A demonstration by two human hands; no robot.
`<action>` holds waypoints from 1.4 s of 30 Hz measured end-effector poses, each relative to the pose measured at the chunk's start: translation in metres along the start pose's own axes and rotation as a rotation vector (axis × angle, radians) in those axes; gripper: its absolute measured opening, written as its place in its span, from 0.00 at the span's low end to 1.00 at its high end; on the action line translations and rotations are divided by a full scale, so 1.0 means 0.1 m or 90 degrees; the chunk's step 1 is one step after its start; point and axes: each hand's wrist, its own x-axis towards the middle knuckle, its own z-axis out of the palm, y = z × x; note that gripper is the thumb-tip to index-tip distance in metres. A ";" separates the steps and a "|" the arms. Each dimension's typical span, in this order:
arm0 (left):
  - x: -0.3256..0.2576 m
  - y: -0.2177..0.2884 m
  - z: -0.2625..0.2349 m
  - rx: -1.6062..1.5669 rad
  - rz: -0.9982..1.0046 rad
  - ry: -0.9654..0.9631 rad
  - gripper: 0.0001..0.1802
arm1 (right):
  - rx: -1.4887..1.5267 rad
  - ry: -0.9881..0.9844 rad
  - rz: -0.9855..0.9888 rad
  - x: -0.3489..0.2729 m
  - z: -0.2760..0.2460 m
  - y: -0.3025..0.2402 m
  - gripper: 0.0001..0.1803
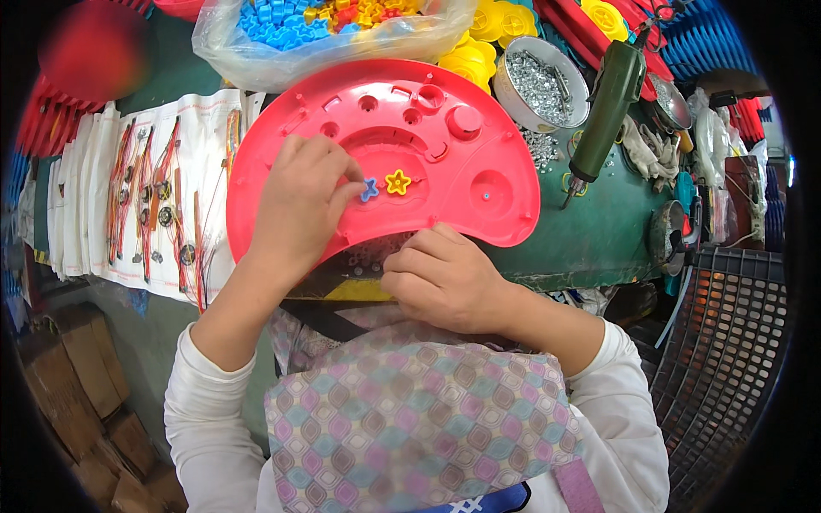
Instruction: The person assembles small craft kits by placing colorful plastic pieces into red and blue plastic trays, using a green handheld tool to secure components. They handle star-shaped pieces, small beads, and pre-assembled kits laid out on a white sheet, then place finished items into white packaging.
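Note:
A red half-moon plastic panel (516,192) lies on the bench before me, its inner side with posts and round recesses facing up. Two small star-shaped pieces sit near its middle: a blue star (369,190) and, to the right, a yellow star (398,182). My left hand (304,197) reaches over the panel's left part, thumb and forefinger pinched at the blue star's left edge. At the panel's near edge, my right hand (445,278) is closed with curled fingers beside loose small screws (368,255); whatever it holds is hidden.
A green electric screwdriver (609,107) hangs at the right, beside a white bowl (585,96) of screws. Behind the panel is a clear bag (209,47) of coloured pieces. Wired parts on white sheets (98,205) lie left; a black crate (727,333) stands right.

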 end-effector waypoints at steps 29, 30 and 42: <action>0.13 0.06 0.02 0.028 -0.016 -0.085 0.05 | 0.089 -0.069 0.213 0.24 -0.28 0.71 0.09; 0.13 0.06 0.02 0.034 -0.019 -0.085 0.06 | 0.085 -0.067 0.218 0.25 -0.27 0.71 0.09; 0.15 0.09 0.00 0.039 -0.027 -0.101 0.09 | 0.006 -0.083 0.147 0.32 -0.26 0.92 0.10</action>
